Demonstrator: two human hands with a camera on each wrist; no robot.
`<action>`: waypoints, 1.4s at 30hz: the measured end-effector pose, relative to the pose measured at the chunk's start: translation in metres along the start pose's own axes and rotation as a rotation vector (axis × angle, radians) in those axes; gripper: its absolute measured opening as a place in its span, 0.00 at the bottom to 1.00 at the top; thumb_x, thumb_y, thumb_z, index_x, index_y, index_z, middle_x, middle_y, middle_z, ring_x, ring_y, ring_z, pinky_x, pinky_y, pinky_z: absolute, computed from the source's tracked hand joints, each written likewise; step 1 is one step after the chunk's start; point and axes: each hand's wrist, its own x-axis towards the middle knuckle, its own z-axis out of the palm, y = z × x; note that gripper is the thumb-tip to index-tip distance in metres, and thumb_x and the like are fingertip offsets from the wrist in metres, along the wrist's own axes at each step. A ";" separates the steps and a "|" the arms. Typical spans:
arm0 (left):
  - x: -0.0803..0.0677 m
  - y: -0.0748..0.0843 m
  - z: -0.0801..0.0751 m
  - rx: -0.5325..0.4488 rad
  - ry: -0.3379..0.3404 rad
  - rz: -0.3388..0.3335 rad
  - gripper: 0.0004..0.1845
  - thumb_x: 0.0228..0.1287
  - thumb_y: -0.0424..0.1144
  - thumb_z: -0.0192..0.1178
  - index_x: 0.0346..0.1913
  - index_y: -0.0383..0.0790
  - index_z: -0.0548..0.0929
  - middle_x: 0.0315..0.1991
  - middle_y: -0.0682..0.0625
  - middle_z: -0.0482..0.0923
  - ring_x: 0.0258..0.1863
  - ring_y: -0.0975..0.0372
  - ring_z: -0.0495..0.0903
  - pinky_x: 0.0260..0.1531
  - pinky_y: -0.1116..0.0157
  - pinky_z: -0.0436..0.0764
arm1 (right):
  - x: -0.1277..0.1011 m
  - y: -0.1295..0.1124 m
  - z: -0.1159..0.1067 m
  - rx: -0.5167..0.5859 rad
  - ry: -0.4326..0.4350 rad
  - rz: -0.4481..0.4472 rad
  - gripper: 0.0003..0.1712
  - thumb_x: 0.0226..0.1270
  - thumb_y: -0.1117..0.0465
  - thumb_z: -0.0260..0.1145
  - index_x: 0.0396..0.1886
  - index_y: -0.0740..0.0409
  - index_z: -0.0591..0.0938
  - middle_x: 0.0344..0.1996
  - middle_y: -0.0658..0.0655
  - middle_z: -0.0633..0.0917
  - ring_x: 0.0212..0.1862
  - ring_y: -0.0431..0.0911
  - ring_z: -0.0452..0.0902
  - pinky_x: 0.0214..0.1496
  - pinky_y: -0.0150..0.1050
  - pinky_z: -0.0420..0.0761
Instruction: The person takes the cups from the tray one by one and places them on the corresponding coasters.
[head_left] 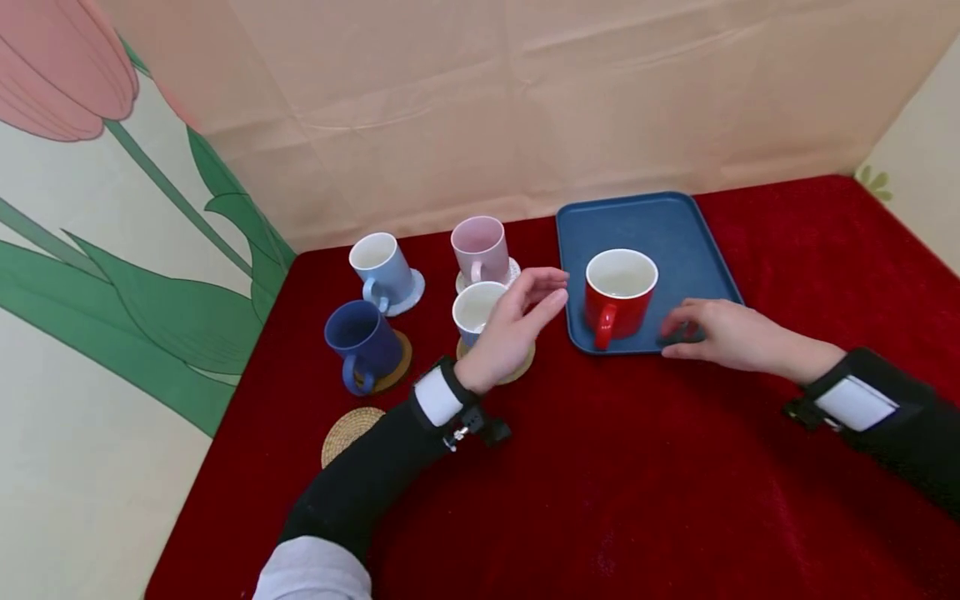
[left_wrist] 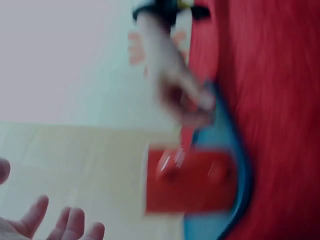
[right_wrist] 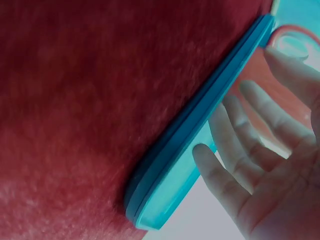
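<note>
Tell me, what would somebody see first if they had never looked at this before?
Probably the red mug, bright against the blue tray it stands on, on the red tablecloth. The right hand rests at the tray's near edge, and the left hand hovers open beside it, over a white mug. Three more mugs stand on coasters at the left.

I am counting five mugs: a red mug [head_left: 619, 293] sitting on the one blue tray [head_left: 647, 223], plus a light blue mug [head_left: 381, 268], a pink mug [head_left: 481, 247], a dark blue mug [head_left: 361, 342] and a white mug [head_left: 477, 310] standing on the red cloth. I am seeing four occupied coasters and one bare woven coaster [head_left: 349, 432], five in all.
</note>
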 end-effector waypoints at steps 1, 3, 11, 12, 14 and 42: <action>0.002 -0.003 0.007 -0.031 0.004 -0.035 0.17 0.73 0.32 0.50 0.60 0.28 0.70 0.57 0.37 0.72 0.52 0.57 0.74 0.52 0.68 0.73 | 0.001 0.002 -0.001 0.005 -0.021 0.003 0.11 0.57 0.59 0.75 0.39 0.54 0.85 0.33 0.47 0.82 0.35 0.40 0.77 0.36 0.38 0.80; 0.006 -0.009 0.020 -0.100 0.027 -0.111 0.17 0.74 0.33 0.50 0.60 0.30 0.70 0.56 0.38 0.73 0.52 0.57 0.74 0.49 0.68 0.74 | 0.002 0.005 -0.002 0.018 -0.061 0.012 0.09 0.57 0.60 0.74 0.38 0.52 0.85 0.32 0.46 0.83 0.33 0.40 0.76 0.35 0.37 0.79; 0.015 -0.042 0.060 -0.161 0.191 -0.293 0.13 0.70 0.37 0.56 0.52 0.35 0.72 0.43 0.49 0.75 0.42 0.61 0.74 0.46 0.62 0.75 | 0.006 0.007 0.001 -0.059 -0.054 -0.005 0.07 0.55 0.60 0.76 0.27 0.44 0.85 0.22 0.40 0.80 0.26 0.39 0.70 0.31 0.38 0.74; 0.016 -0.046 0.062 -0.159 0.184 -0.311 0.12 0.70 0.38 0.56 0.51 0.36 0.72 0.42 0.47 0.76 0.42 0.59 0.75 0.45 0.63 0.74 | 0.006 0.007 0.001 -0.064 -0.053 -0.005 0.07 0.54 0.60 0.76 0.26 0.43 0.85 0.22 0.39 0.80 0.26 0.39 0.70 0.30 0.38 0.74; 0.018 -0.054 0.066 -0.144 0.164 -0.341 0.11 0.71 0.39 0.57 0.49 0.37 0.72 0.42 0.44 0.77 0.41 0.57 0.77 0.43 0.65 0.74 | 0.006 0.005 0.001 -0.066 -0.054 -0.005 0.07 0.54 0.60 0.76 0.25 0.44 0.85 0.21 0.40 0.79 0.25 0.39 0.70 0.30 0.38 0.74; 0.041 -0.074 0.078 -0.134 0.061 -0.359 0.22 0.77 0.41 0.47 0.32 0.23 0.76 0.20 0.49 0.72 0.20 0.63 0.74 0.32 0.72 0.76 | 0.010 0.005 -0.002 -0.090 -0.068 -0.006 0.09 0.54 0.60 0.76 0.22 0.44 0.84 0.18 0.40 0.78 0.24 0.40 0.69 0.30 0.39 0.72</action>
